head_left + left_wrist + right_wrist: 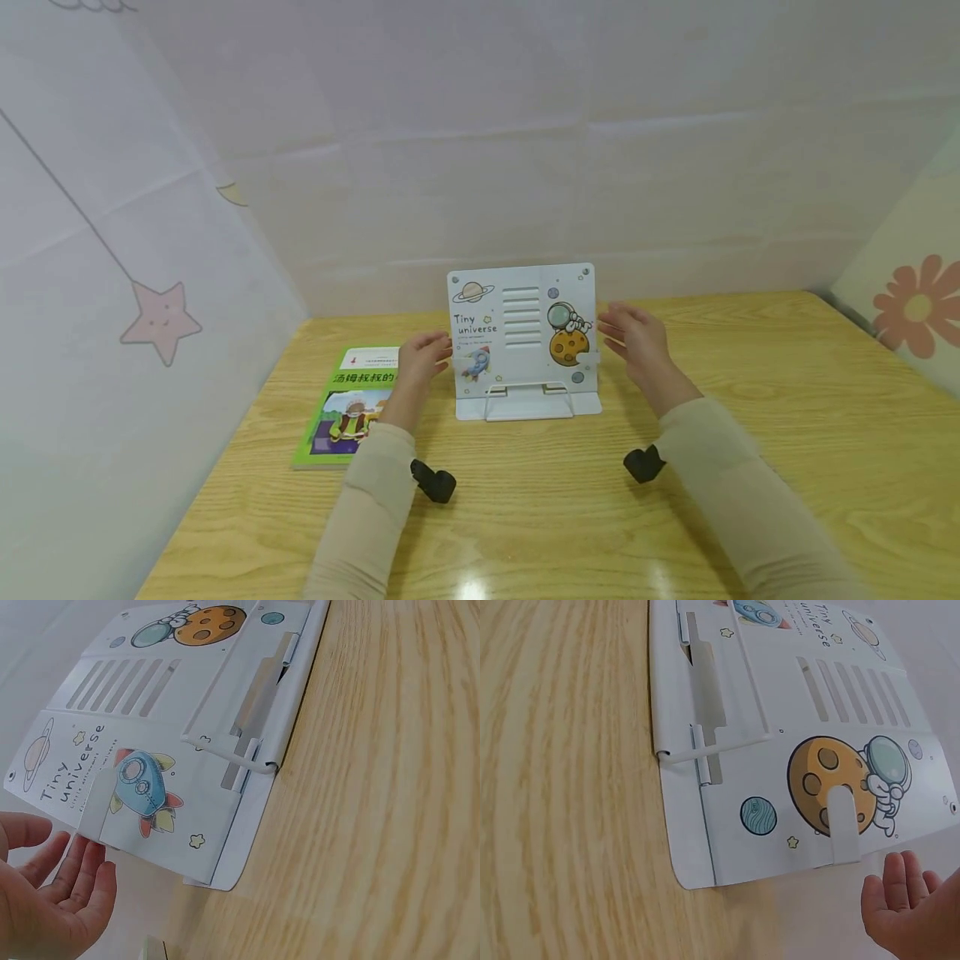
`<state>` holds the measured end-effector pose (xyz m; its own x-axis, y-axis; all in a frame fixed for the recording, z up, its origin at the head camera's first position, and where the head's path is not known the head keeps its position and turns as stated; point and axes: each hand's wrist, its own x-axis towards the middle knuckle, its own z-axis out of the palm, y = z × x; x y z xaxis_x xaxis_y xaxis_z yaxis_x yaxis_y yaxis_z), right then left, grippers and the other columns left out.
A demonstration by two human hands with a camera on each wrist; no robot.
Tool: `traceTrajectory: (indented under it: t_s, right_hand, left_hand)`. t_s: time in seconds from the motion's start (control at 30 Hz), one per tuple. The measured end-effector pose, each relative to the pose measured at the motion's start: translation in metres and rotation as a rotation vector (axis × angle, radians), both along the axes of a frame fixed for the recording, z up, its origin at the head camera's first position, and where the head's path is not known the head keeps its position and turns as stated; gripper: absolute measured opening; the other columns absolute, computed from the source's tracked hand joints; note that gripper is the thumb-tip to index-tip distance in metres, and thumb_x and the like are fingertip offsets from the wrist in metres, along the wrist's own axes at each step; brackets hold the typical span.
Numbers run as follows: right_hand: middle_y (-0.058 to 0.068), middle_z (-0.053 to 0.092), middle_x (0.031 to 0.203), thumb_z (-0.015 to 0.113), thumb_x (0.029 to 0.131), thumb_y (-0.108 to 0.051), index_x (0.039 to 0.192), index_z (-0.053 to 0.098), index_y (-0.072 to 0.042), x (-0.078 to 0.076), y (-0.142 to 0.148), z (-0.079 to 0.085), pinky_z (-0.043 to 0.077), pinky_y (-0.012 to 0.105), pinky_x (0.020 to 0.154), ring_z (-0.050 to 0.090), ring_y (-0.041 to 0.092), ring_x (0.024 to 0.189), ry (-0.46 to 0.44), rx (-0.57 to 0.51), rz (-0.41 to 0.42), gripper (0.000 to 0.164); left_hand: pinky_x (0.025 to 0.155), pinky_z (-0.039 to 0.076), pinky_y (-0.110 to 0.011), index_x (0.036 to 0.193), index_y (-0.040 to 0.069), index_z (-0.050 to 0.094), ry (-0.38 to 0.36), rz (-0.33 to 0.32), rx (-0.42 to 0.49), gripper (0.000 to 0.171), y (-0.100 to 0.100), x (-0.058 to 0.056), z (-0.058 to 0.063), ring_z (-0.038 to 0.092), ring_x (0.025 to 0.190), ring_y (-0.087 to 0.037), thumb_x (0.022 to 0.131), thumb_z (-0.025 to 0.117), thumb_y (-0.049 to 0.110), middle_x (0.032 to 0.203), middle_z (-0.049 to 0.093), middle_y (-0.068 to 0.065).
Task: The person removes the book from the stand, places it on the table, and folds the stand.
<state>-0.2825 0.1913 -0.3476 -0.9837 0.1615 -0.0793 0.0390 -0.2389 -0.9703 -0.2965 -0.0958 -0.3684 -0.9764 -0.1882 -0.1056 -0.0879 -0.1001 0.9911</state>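
A white book stand [525, 367] with space drawings and the words "Tiny universe" stands tilted back on the table. Its wire page holder [529, 402] sits at the lower front. My left hand [424, 357] is at the stand's left edge, fingertips right by the white side clip [97, 804], with fingers loosely bent. On the other side, my right hand [636, 337] is held beside the right edge, fingers relaxed and nothing in them. The right clip [843, 825] lies over the orange planet drawing, a little away from the right fingertips.
A green-edged picture book [352, 408] lies on the wooden table [540, 517] left of the stand, partly covered by my left forearm. Behind the table hangs a pale wall cloth [465, 150]. Black wrist mounts [435, 482] stick out from both sleeves.
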Motion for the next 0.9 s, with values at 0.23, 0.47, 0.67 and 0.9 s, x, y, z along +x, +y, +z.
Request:
traceTrajectory:
  t_s: [0.23,0.47,0.67,0.9]
  right_hand:
    - [0.006,0.058,0.102,0.064,0.076,-0.036,0.116,0.049,-0.01,-0.05,0.021,-0.061,0.043,0.032,0.079,0.056,0.017,0.089,-0.008,-0.036,-0.035,0.05]
    - [0.007,0.054,0.107,0.062,0.077,-0.038,0.115,0.051,-0.009,-0.056,0.014,-0.074,0.041,0.032,0.08,0.051,0.019,0.093,-0.026,0.048,-0.005,0.05]
    - [0.004,0.049,0.103,0.056,0.083,-0.034,0.114,0.052,-0.005,-0.024,-0.008,-0.041,0.037,0.035,0.083,0.045,0.015,0.09,-0.092,0.139,0.009,0.043]
    - [0.007,0.045,0.107,0.049,0.088,-0.026,0.117,0.047,0.001,-0.011,-0.022,-0.029,0.039,0.029,0.078,0.042,0.013,0.087,-0.122,0.148,-0.03,0.04]
  left_hand:
    - [0.078,0.044,-0.034,0.102,0.0,0.057,-0.019,0.011,0.003,0.021,0.004,-0.001,-0.004,0.053,0.087,-0.022,0.083,0.055,0.006,0.1,0.055,-0.011]
    - [0.078,0.043,-0.035,0.1,-0.001,0.057,-0.014,0.009,0.01,0.02,0.007,0.0,-0.007,0.052,0.085,-0.021,0.082,0.056,0.005,0.098,0.055,-0.011]
    - [0.078,0.043,-0.035,0.098,-0.003,0.057,-0.02,0.02,-0.005,0.018,0.008,-0.002,-0.01,0.051,0.083,-0.02,0.082,0.056,0.006,0.097,0.054,-0.011]
    - [0.076,0.044,-0.033,0.098,-0.001,0.058,-0.04,0.018,-0.045,0.017,0.011,-0.002,-0.01,0.051,0.087,-0.021,0.082,0.056,0.007,0.099,0.055,-0.011]
